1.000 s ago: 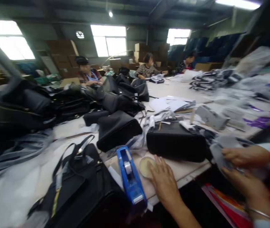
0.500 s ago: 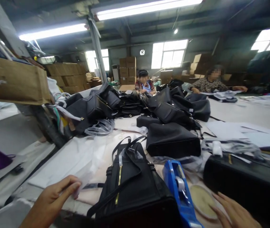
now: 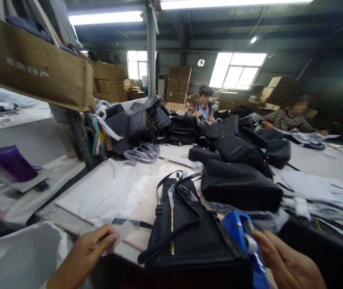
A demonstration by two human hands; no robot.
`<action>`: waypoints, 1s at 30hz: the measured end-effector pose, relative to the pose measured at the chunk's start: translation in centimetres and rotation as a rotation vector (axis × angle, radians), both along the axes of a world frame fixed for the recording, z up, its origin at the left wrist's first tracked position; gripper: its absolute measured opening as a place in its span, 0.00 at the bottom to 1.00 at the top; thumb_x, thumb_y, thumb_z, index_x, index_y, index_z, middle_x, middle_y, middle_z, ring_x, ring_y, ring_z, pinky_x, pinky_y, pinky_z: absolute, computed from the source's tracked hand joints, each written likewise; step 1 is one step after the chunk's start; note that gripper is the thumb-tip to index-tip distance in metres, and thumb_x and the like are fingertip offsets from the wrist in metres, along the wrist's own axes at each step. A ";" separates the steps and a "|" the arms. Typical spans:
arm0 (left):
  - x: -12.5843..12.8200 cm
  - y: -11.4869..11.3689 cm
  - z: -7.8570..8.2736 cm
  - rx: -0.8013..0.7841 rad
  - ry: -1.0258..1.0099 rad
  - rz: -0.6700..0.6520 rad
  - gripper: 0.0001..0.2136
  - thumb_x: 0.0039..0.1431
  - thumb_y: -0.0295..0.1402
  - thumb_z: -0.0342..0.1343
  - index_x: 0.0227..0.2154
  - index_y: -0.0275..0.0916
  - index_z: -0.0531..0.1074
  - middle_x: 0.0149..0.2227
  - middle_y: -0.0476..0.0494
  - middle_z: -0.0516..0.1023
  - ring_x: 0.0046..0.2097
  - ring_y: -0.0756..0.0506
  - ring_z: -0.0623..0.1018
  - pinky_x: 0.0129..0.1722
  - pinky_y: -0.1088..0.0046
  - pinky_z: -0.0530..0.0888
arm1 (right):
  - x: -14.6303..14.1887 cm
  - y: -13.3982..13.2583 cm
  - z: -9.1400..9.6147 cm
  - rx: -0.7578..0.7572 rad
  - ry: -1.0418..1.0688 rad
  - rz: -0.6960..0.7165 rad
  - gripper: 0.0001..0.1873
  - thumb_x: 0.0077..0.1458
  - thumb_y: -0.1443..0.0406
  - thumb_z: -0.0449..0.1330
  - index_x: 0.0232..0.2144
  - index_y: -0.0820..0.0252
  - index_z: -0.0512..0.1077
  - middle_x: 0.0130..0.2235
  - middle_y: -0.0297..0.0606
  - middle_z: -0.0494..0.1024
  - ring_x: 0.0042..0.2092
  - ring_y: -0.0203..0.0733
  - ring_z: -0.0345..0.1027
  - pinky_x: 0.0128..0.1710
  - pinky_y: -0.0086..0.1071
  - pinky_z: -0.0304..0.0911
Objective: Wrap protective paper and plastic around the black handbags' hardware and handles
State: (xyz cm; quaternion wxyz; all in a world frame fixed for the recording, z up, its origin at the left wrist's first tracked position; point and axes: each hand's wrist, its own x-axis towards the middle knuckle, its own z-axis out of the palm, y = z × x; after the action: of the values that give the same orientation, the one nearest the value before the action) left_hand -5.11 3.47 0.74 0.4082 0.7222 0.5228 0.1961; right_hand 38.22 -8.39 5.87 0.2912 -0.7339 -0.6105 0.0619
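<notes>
My left hand (image 3: 85, 255) is closed in a pinch on a small translucent white sheet (image 3: 125, 232), left of a black leather backpack (image 3: 195, 237). The backpack lies in front of me, with a gold zipper and thin straps loosely looped on top. Touching its right side is a blue tape dispenser (image 3: 234, 224) with a white-cored roll (image 3: 251, 243). At the dispenser, my right hand (image 3: 288, 263) has its thumb and fingers pinched together on what looks like a short strip of clear tape (image 3: 250, 227). The fingers partly cover the dispenser.
Black bags (image 3: 240, 182) are heaped beyond the backpack, and another dark bag (image 3: 325, 241) lies at right. White wrapping sheets (image 3: 105, 192) spread on the left. A purple container (image 3: 10, 162) stands far left, below a hanging brown paper bag (image 3: 35, 64). Two people sit across the table.
My right hand has moved from the round pale disc to the tape dispenser, and its fingers have closed. The left hand still pinches the translucent sheet. The view has turned left.
</notes>
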 end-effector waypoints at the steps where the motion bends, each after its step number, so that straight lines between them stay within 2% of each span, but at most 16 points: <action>1: -0.2 0.0 -0.2 -0.005 -0.005 0.002 0.16 0.65 0.44 0.45 0.26 0.42 0.68 0.26 0.53 0.71 0.32 0.47 0.72 0.35 0.75 0.64 | -0.8 0.6 0.1 -0.011 -0.007 0.041 0.19 0.61 0.50 0.50 0.25 0.54 0.67 0.20 0.29 0.66 0.21 0.35 0.62 0.21 0.24 0.61; 3: -0.3 0.2 -0.4 -0.014 -0.013 0.014 0.16 0.65 0.44 0.46 0.26 0.42 0.69 0.26 0.53 0.71 0.32 0.47 0.73 0.35 0.75 0.64 | -3.0 1.9 0.5 -0.029 -0.027 0.136 0.19 0.63 0.53 0.50 0.24 0.55 0.65 0.21 0.29 0.65 0.22 0.35 0.62 0.22 0.24 0.61; 4: -0.4 0.3 -0.5 -0.017 -0.014 0.019 0.16 0.65 0.44 0.46 0.25 0.42 0.69 0.26 0.53 0.71 0.32 0.47 0.73 0.34 0.75 0.64 | -4.4 2.8 0.7 -0.038 -0.029 0.193 0.16 0.63 0.55 0.51 0.27 0.54 0.66 0.23 0.29 0.68 0.24 0.35 0.64 0.25 0.24 0.62; 6: -0.6 0.5 -0.5 -0.013 -0.014 0.025 0.16 0.64 0.44 0.46 0.25 0.42 0.69 0.26 0.53 0.71 0.31 0.46 0.73 0.34 0.75 0.65 | -7.2 4.5 1.1 -0.055 -0.018 0.323 0.08 0.64 0.61 0.51 0.42 0.53 0.68 0.32 0.33 0.76 0.32 0.37 0.71 0.33 0.26 0.66; 8: -1.1 0.7 -0.5 0.004 -0.018 0.022 0.16 0.64 0.44 0.46 0.26 0.42 0.69 0.26 0.53 0.72 0.31 0.46 0.73 0.35 0.75 0.65 | -9.7 6.1 1.2 -0.075 -0.019 0.465 0.20 0.62 0.68 0.50 0.56 0.52 0.61 0.42 0.37 0.77 0.41 0.39 0.73 0.41 0.29 0.68; 9: -1.4 0.8 -0.5 0.008 -0.021 0.020 0.16 0.65 0.44 0.46 0.26 0.42 0.69 0.26 0.53 0.72 0.32 0.46 0.74 0.35 0.75 0.66 | -10.6 6.8 1.2 -0.098 -0.040 0.526 0.24 0.60 0.71 0.50 0.58 0.52 0.59 0.45 0.38 0.77 0.43 0.41 0.72 0.43 0.31 0.68; 12: -2.3 1.0 -0.6 -0.008 -0.037 0.040 0.15 0.65 0.44 0.46 0.27 0.42 0.70 0.27 0.53 0.73 0.33 0.47 0.74 0.36 0.76 0.66 | -12.2 8.3 0.5 -0.183 -0.138 0.631 0.26 0.55 0.75 0.51 0.55 0.54 0.64 0.46 0.40 0.76 0.46 0.46 0.71 0.45 0.38 0.68; 15: -2.9 1.3 -0.8 -0.038 -0.072 0.072 0.16 0.65 0.45 0.46 0.28 0.42 0.70 0.27 0.52 0.73 0.33 0.46 0.74 0.37 0.75 0.66 | -12.5 9.1 -0.4 -0.252 -0.212 0.663 0.25 0.53 0.76 0.53 0.53 0.56 0.67 0.47 0.42 0.76 0.47 0.49 0.70 0.47 0.42 0.67; 19: -3.2 1.9 -0.9 -0.065 -0.112 0.112 0.17 0.65 0.45 0.46 0.26 0.42 0.70 0.26 0.52 0.72 0.33 0.46 0.73 0.36 0.75 0.67 | -12.4 9.5 -1.2 -0.341 -0.248 0.673 0.20 0.51 0.75 0.55 0.45 0.56 0.73 0.42 0.41 0.77 0.43 0.49 0.71 0.44 0.40 0.67; 23: -3.3 2.5 -1.1 -0.068 -0.089 0.126 0.16 0.65 0.44 0.46 0.26 0.42 0.69 0.26 0.53 0.71 0.32 0.46 0.72 0.36 0.75 0.66 | -11.9 9.8 -0.9 -0.383 -0.154 0.671 0.13 0.56 0.73 0.52 0.39 0.55 0.73 0.40 0.39 0.76 0.41 0.47 0.71 0.41 0.38 0.67; 26: -3.5 3.0 -1.7 -0.069 -0.078 0.112 0.16 0.65 0.44 0.46 0.26 0.42 0.68 0.27 0.53 0.70 0.33 0.46 0.72 0.37 0.75 0.66 | -10.5 10.1 -0.5 -0.327 -0.033 0.588 0.13 0.61 0.70 0.49 0.44 0.53 0.69 0.43 0.38 0.75 0.44 0.45 0.71 0.44 0.37 0.66; 30: -3.0 3.4 -2.5 -0.086 -0.078 0.076 0.17 0.65 0.45 0.45 0.25 0.42 0.67 0.26 0.53 0.68 0.32 0.47 0.72 0.36 0.75 0.65 | -8.6 10.2 -0.5 -0.218 0.084 0.445 0.17 0.63 0.67 0.50 0.54 0.51 0.62 0.50 0.40 0.74 0.51 0.44 0.69 0.49 0.36 0.65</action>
State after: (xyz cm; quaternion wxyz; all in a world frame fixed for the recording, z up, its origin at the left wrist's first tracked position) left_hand -8.14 6.83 -1.80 0.4512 0.6754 0.5414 0.2170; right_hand 29.59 1.78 5.37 0.2147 -0.6054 -0.7340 0.2206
